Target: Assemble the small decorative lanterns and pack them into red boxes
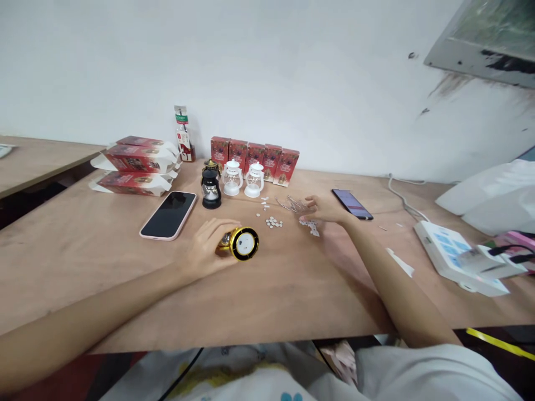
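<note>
My left hand (pixel 209 248) is wrapped round a gold lantern (pixel 224 243) lying on its side. The lantern's round base (pixel 244 244), white in the middle with a black and gold rim, faces me. My right hand (pixel 324 209) is over the table, its fingers apart beside a pile of thin metal wires (pixel 295 204). Small white flat pieces (pixel 312 228) lie just under that hand. Left of them is a cluster of small round white discs (pixel 273 222). Two white lanterns (pixel 253 181), a black lantern (pixel 211 189) and a dark gold-topped one behind it stand upright further back.
Several red boxes (pixel 254 156) stand along the wall; more open red boxes (pixel 137 161) are stacked at left. A pink-edged phone (pixel 169 215) and a dark phone (pixel 351 204) lie on the table. At right is a power strip (pixel 451 250) with plugs. A bottle (pixel 184 136) stands behind.
</note>
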The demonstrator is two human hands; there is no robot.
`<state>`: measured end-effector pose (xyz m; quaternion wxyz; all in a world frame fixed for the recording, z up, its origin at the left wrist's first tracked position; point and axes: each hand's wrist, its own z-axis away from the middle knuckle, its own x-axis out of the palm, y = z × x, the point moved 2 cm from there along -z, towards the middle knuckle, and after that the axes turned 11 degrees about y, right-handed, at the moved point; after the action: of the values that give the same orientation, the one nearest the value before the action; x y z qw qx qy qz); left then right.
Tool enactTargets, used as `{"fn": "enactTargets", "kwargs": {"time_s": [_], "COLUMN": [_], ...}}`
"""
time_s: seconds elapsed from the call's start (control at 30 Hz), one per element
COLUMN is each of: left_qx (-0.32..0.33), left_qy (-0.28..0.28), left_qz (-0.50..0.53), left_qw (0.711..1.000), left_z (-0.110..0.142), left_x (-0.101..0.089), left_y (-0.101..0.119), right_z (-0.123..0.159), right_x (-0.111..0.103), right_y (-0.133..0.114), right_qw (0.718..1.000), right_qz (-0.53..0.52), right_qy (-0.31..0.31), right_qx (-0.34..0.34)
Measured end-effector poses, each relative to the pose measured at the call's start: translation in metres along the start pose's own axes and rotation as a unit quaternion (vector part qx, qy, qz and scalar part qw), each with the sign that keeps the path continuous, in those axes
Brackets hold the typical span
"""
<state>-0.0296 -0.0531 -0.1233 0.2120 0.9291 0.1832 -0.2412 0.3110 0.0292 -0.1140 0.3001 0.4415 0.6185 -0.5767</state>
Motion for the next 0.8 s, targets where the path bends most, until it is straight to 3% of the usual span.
{"fn": "enactTargets", "kwargs": {"time_s": [0.3,0.57,0.7,0.8], "left_qx": [0.003,-0.022,-0.104,-0.187], "left_qy": [-0.009,-0.006,0.018,0.065], "left_qz": [0.000,0.014,0.023,0.055], "left_qw": [1.000,1.000,0.994,0.979], "left_z": [0.000,-0.001,-0.002,-0.003], "left_x": [0.000,0.000,0.001,0.002], "left_y": [-0.001,0.000,-0.004,-0.012], "right_z": [-0.003,0.001,0.006,0.014], "right_x": [0.006,-0.009,-0.017,-0.007], "right_y": [0.002,-0.008,-0.018,-0.033], "right_qw": [0.997,0.988,0.968,0.941], "right_qz": [-0.054,-0.069,-0.155,-0.222], "right_qy": [0.043,0.122,0.183,0.234], "right_qx": [-0.043,-0.063,-0.070,-0.101]}}
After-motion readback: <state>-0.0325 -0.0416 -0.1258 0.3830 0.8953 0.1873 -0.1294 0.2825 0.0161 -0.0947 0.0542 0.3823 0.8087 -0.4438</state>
